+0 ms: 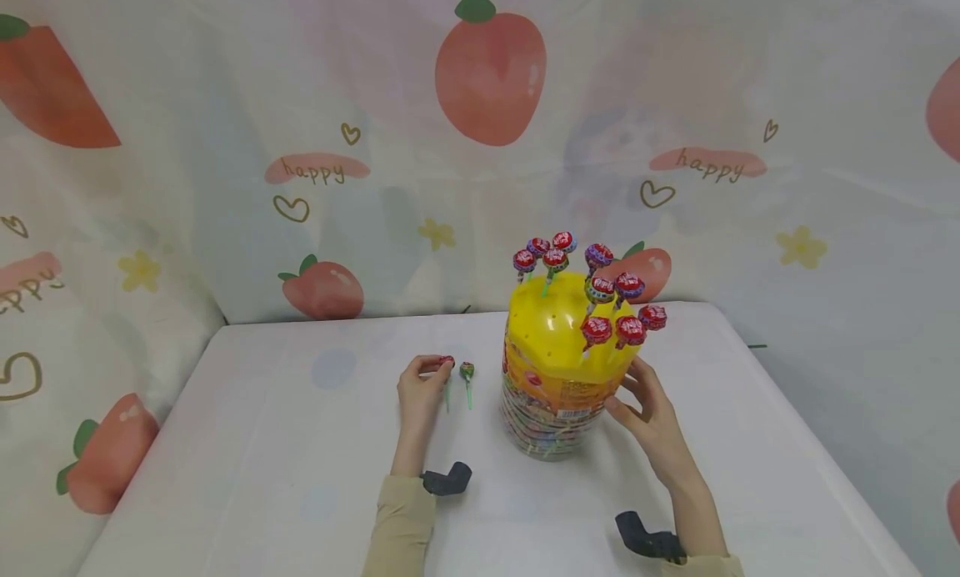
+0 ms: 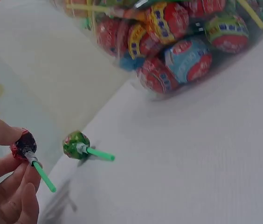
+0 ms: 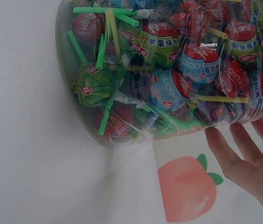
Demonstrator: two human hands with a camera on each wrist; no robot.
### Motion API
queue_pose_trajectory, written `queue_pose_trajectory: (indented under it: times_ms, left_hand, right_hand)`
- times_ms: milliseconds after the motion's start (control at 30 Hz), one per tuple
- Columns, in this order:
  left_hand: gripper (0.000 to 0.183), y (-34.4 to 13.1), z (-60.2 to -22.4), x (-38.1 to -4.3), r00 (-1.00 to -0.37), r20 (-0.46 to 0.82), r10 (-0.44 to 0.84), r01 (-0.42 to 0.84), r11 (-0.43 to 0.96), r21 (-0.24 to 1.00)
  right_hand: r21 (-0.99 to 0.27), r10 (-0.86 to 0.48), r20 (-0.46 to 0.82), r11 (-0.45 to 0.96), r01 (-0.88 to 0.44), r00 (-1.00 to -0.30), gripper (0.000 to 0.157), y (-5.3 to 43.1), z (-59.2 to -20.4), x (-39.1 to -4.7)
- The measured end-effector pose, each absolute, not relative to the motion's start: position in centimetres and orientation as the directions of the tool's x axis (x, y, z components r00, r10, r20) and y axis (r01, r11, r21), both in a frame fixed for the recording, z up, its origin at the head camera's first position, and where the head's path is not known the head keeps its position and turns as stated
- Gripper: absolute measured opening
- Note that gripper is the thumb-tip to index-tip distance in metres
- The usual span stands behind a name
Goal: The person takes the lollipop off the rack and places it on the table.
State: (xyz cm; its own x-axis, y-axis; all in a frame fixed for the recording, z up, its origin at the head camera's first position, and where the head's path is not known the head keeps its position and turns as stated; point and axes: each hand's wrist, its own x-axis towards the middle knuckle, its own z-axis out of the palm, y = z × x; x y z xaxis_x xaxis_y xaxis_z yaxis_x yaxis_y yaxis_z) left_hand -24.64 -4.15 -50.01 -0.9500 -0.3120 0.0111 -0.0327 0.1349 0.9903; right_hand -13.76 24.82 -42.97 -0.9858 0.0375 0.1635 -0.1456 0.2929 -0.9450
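My left hand (image 1: 422, 389) pinches a lollipop (image 2: 26, 143) by its dark and red wrapped head, between thumb and fingers. Its green stick points down and away from the fingers. Close beside it, a green-wrapped lollipop (image 1: 467, 370) with a green stick lies on the white table. My right hand (image 1: 652, 414) touches the right side of a large clear jar (image 1: 536, 418) full of wrapped lollipops, its fingertips (image 3: 214, 135) against the wall and the palm apart from it. The jar has a yellow lid (image 1: 551, 323), with several lollipops (image 1: 597, 330) standing upright in it.
The white table (image 1: 285, 444) carries the jar right of centre. Behind it hangs a pale cloth backdrop (image 1: 390, 85) printed with fruit and hearts. Black wrist mounts (image 1: 447, 479) sit on both forearms.
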Motion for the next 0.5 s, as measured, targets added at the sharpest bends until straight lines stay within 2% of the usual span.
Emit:
queue_pose_trajectory:
  times_ms: [233, 500]
  left_hand:
    - [0.019, -4.3, -51.2, -25.2, -0.939, 0.066, -0.338, -0.017, 0.238, 0.971]
    - [0.018, -3.8, -51.9, -25.3, -0.924, 0.168, -0.343, -0.002, 0.444, 0.896]
  right_hand:
    - [-0.944, 0.036, 0.169, 0.292, -0.151, -0.985, 0.068, 24.8, -43.1, -13.8]
    - [-0.946, 0.039, 0.168, 0.287, -0.150, -0.985, 0.068, 24.8, -43.1, -13.9]
